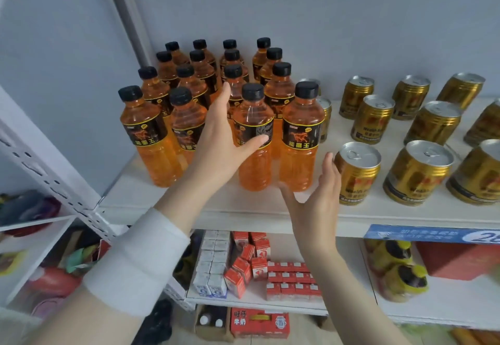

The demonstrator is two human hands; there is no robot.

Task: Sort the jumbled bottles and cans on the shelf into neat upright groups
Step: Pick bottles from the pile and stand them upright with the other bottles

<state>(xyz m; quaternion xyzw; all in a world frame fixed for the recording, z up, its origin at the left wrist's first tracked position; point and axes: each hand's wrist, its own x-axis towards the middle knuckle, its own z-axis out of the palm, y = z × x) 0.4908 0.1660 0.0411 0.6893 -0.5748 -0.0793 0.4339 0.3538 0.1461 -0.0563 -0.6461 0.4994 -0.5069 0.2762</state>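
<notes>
Bottles first: orange bottles (151,139) with black caps stand upright in a packed block on the left part of the white shelf (270,209), against the grey wall. Gold cans (418,174) stand upright on the right part of the shelf, spaced loosely in rows.

Left hand (219,141) is held up in front of the bottle block, fingers straight and spread, gripping nothing. Its fingertips reach between the second-row bottles and its thumb lies across the label of the front middle bottle (253,166); whether it actually touches cannot be told. A white sleeve (135,260) covers the forearm.

Right hand (316,196) is also spread wide and holds nothing, palm turned left. It sits between the front right bottle (299,155) and the nearest can (358,179), fingertips just beside the can's side and thumb in front of the bottle's base.

Blue label strip (433,233) runs on the shelf edge. Below are red and white cartons (243,269) and yellow-lidded jars (397,277).
</notes>
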